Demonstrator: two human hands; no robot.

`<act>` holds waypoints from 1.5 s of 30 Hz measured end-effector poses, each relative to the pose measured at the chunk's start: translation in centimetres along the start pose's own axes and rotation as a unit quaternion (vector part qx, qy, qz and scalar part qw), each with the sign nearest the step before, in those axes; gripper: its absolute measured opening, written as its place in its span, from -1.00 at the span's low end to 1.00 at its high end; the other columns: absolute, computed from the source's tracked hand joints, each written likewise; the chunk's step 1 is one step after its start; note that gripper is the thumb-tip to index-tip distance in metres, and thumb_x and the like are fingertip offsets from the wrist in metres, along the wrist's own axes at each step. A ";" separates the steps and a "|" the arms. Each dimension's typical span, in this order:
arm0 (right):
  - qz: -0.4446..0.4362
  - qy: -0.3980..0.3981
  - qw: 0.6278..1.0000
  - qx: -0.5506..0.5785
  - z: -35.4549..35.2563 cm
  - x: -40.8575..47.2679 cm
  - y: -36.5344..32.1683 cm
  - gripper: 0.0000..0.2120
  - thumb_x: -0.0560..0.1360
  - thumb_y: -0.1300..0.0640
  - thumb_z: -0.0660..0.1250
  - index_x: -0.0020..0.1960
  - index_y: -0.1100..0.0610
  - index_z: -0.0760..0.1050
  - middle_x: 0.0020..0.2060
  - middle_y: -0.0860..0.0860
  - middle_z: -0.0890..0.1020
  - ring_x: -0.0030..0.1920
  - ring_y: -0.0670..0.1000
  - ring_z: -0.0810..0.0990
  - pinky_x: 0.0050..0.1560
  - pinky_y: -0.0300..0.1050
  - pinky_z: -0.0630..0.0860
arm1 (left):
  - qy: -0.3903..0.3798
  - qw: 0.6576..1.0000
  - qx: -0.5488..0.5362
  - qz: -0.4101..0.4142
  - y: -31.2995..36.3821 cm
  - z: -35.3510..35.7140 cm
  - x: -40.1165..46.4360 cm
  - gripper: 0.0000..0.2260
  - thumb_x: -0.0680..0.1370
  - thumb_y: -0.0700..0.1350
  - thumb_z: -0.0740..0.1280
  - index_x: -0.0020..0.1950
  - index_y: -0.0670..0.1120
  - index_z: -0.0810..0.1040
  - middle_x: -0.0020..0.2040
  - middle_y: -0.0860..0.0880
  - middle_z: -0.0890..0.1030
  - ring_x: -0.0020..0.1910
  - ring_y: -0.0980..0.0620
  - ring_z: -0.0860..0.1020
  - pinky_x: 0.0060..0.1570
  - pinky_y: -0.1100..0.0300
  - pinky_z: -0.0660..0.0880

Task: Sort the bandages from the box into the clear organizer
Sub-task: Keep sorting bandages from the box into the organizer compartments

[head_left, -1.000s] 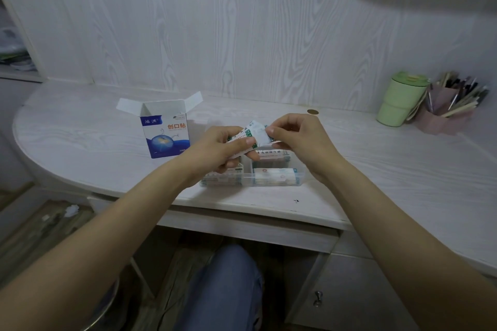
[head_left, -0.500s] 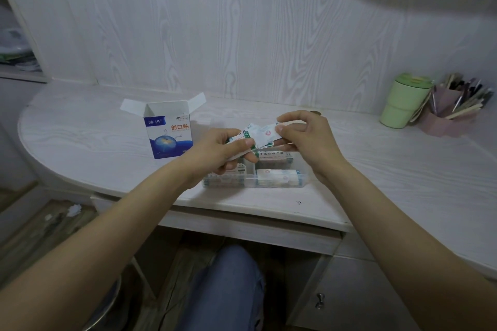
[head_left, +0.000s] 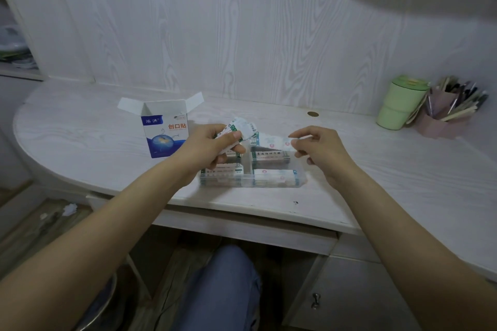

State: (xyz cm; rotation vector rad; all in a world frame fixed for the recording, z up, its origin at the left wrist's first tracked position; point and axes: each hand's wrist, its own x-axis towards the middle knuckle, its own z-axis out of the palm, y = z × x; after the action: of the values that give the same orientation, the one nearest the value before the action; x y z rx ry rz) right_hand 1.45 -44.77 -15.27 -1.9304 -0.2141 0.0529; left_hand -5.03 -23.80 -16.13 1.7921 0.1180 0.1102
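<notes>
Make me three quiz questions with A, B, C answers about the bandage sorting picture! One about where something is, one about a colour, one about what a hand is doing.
1. Where is the bandage box?
A. left of the clear organizer
B. inside it
C. on the floor

2. What colour is the cup by the pen holder?
A. red
B. green
C. black

3. What is the right hand doing?
A. lying flat on the desk
B. pinching one bandage
C. closing the box

Answers: 1 A, the box stands on the desk left of the organizer. 2 B, the cup is pale green. 3 B, its fingertips hold a single bandage above the organizer.
</notes>
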 end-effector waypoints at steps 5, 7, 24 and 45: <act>-0.010 -0.038 0.991 -0.130 -0.2 -0.3 0.9 -0.94 0.46 0.25 0.40 -0.14 0.12 0.61 -0.40 0.00 0.59 -0.42 -0.12 0.52 -0.52 -0.44 0.27 | 0.016 1.000 -0.012 0.002 -0.2 0.4 0.3 -0.79 0.60 -0.06 0.26 0.13 -0.15 0.54 -0.19 0.02 0.67 -0.53 0.17 0.33 -0.54 0.35 0.26; -0.025 -0.049 0.983 -0.176 -0.1 -0.2 0.8 -0.93 0.45 0.26 0.39 -0.15 0.13 0.60 -0.41 0.02 0.59 -0.42 -0.11 0.51 -0.53 -0.47 0.28 | 0.009 1.000 -0.011 0.004 -0.1 0.8 0.3 -0.79 0.60 -0.07 0.26 0.13 -0.17 0.53 -0.18 0.01 0.66 -0.53 0.17 0.33 -0.55 0.35 0.25; -0.084 -0.047 0.839 -0.536 2.1 0.0 0.3 -0.81 0.51 0.19 0.33 0.12 0.12 0.50 0.05 0.07 0.54 0.00 0.11 0.55 -0.17 -0.12 0.38 | -0.011 0.994 0.096 0.043 0.5 3.7 1.5 -0.79 0.61 -0.07 0.25 0.10 -0.19 0.54 -0.11 -0.04 0.70 -0.48 0.09 0.37 -0.54 0.38 0.32; -0.160 0.033 0.986 -0.036 3.3 -1.2 -2.3 -0.89 0.47 0.07 0.39 -0.19 0.09 0.57 -0.30 -0.01 0.63 -0.26 -0.02 0.59 -0.19 -0.14 0.55 | -0.007 0.999 0.000 0.043 0.2 0.9 -0.3 -0.78 0.52 -0.15 0.38 0.14 -0.17 0.55 -0.15 -0.05 0.70 -0.51 0.15 0.42 -0.55 0.34 0.33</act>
State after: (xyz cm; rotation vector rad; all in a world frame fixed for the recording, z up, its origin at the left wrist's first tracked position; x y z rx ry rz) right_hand -0.51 -41.10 -14.39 -1.9434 -0.4844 -0.2333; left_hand -5.17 -24.76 -16.13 1.7974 0.0301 0.1587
